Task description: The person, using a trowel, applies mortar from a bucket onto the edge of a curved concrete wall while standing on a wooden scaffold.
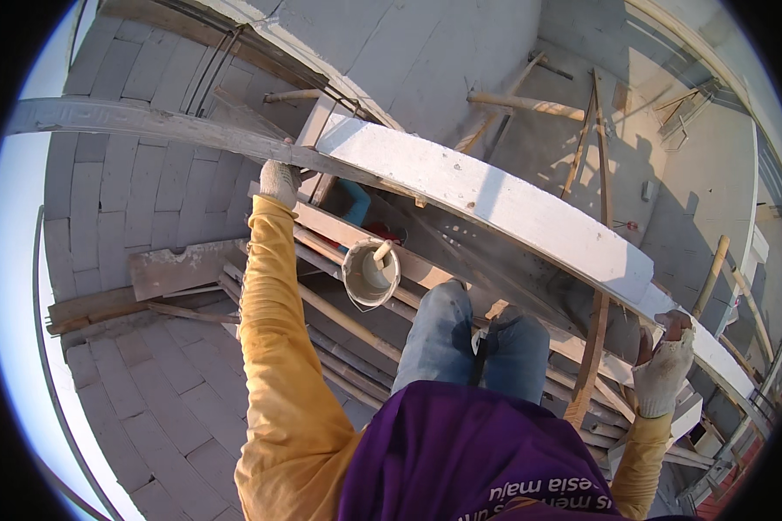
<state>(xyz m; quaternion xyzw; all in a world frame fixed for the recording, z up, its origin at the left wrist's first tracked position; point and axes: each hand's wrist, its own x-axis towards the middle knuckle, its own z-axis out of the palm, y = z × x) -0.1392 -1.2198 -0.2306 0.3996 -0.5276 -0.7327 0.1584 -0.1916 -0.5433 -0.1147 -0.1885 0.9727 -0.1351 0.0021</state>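
A long grey straightedge bar (174, 128) runs from the far left along the near side of a row of white blocks (487, 195). My left hand (280, 182), in a pale work glove, is closed round the bar near the left end of the blocks. My right hand (663, 373), also gloved, is curled at the bar's edge at the right, with bare fingertips showing. Its grip is partly hidden. Between my arms, a bucket (349, 276) stands on the boards, with a tool's pale handle (382, 251) sticking out.
Wooden poles and planks (356, 326) lie below my legs. An upright timber (593, 360) stands beside my right knee. Grey block walls (161, 391) rise at the left. Beyond the white blocks is a lower room with leaning poles (530, 106).
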